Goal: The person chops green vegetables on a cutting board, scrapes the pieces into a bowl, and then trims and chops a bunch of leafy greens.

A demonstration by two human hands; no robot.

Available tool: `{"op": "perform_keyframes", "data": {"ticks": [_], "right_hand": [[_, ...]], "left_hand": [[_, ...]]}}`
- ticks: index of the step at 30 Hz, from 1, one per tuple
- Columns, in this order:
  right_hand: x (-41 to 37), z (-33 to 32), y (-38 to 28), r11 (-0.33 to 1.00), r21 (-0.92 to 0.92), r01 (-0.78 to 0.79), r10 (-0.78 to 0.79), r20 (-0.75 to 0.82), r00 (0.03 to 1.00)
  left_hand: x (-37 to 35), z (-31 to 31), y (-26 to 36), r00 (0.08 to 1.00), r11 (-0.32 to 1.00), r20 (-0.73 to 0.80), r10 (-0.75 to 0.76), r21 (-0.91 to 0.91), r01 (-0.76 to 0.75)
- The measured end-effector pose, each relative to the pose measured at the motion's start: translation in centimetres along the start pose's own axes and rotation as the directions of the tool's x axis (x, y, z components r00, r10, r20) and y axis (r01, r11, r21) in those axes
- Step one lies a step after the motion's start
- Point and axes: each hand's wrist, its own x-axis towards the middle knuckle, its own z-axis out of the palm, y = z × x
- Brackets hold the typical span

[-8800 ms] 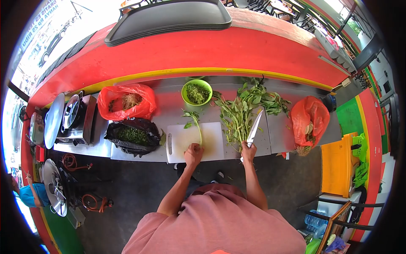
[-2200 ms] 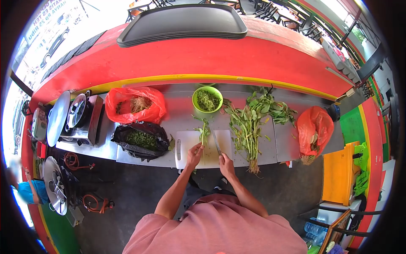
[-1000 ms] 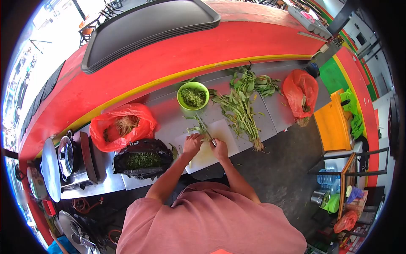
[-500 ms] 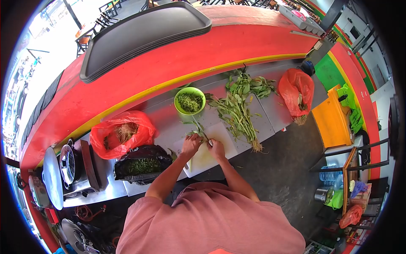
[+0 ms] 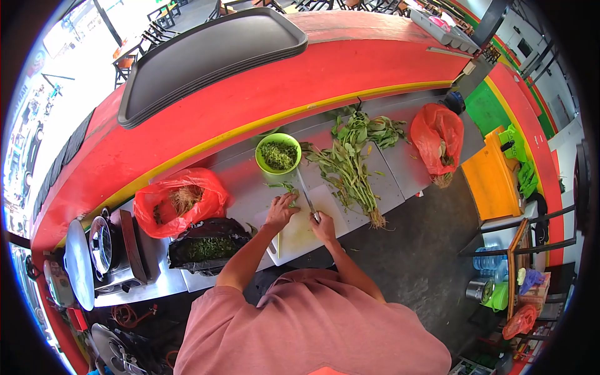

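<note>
My right hand (image 5: 323, 226) is closed round the handle of a knife (image 5: 306, 192), its blade pointing away from me toward the bowl. To its left, my left hand (image 5: 281, 212) presses curled fingers on a few leafy green stems (image 5: 286, 187) at the far left edge of the white cutting board (image 5: 300, 240). A gap separates the blade from that hand. Just beyond the knife tip stands a lime-green bowl (image 5: 260, 164) of chopped greens (image 5: 279, 155). A large bunch of leafy stems (image 5: 353, 169) with roots lies right of the board.
On the left are a red plastic bag (image 5: 147, 206) with roots inside, a black bag (image 5: 187, 265) of chopped greens and a stove (image 5: 125, 250). Another red bag (image 5: 435, 134) sits at the right end. Dark trays (image 5: 212, 56) are stacked on the red ledge (image 5: 350, 59).
The knife and my right hand have moved right, away from the left hand. My left hand has shifted slightly left, its fingers still at the greens.
</note>
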Motion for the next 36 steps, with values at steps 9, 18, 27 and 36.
{"op": "perform_keyframes", "data": {"ticks": [9,18,27,36], "right_hand": [[-4.4,-6.1,2.0,0.996,0.079,-0.036,0.035,0.015,0.999],[-7.2,-10.4,1.4,0.988,-0.138,0.070,-0.037,0.229,0.973],[-7.0,-12.4,1.5,0.989,-0.105,0.103,-0.067,0.297,0.953],[-6.9,-12.1,1.7,0.986,-0.111,0.123,-0.080,0.334,0.939]], "left_hand": [[-1.1,2.8,3.1,0.992,0.998,-0.109,-0.059,-0.035,0.055],[-0.1,5.2,9.1,0.882,0.906,-0.258,-0.394,-0.272,0.325],[0.1,5.0,9.4,0.874,0.903,-0.267,-0.406,-0.263,0.339],[0.3,4.5,9.4,0.887,0.911,-0.240,-0.394,-0.234,0.340]]}}
